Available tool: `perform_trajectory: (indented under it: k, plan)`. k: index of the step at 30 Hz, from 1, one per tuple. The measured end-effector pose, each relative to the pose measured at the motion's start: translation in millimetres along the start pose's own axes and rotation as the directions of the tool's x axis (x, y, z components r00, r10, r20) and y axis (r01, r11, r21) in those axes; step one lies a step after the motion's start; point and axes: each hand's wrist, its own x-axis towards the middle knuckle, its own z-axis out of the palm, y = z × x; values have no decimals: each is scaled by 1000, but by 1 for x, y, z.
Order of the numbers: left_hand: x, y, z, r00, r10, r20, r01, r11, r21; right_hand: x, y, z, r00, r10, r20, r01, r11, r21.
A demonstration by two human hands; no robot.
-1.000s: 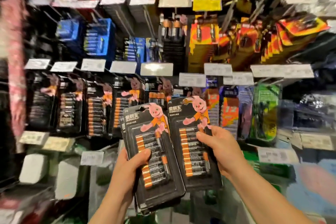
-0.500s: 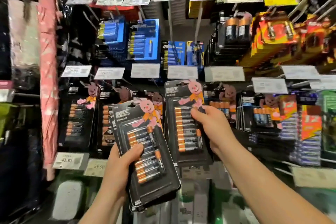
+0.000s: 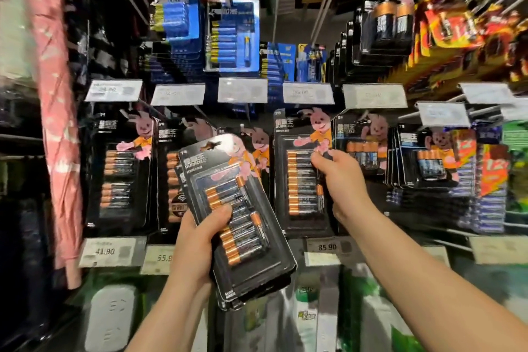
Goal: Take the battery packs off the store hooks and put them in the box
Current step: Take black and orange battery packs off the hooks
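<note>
My left hand grips a small stack of black battery packs, tilted to the right, in front of the hook wall. My right hand reaches up and pinches the right edge of another black battery pack that hangs in the middle row of the display. More black packs with a pink rabbit hang to the left and to the right. No box is in view.
Blue battery packs hang on the row above. Orange and red packs fill the upper right. White price tags line each row's hook ends. A pink folded umbrella hangs at the left.
The view has swung left and closer to the hooks. My right hand has moved up and forward with its pack, now level with the hanging row. My left hand keeps its stack.
</note>
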Motion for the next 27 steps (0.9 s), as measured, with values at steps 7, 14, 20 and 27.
perform_trajectory:
  k: [7,14,20,27]
  plan:
    - [4,-8,2,999,3,45,-3,1000,-11,10,1,-6,1000,-14,-10,14,997,-82]
    - [3,-11,11,997,1,71,2,999,-41,17,6,-7,998,21,58,-11,986,-164]
    - [-1,-12,27,998,23,57,-17,994,-106,-13,11,-20,993,-94,-75,58,919,-389]
    - [-1,-20,48,999,23,23,-19,987,-162,-65,-7,-14,935,-69,347,188,928,-321]
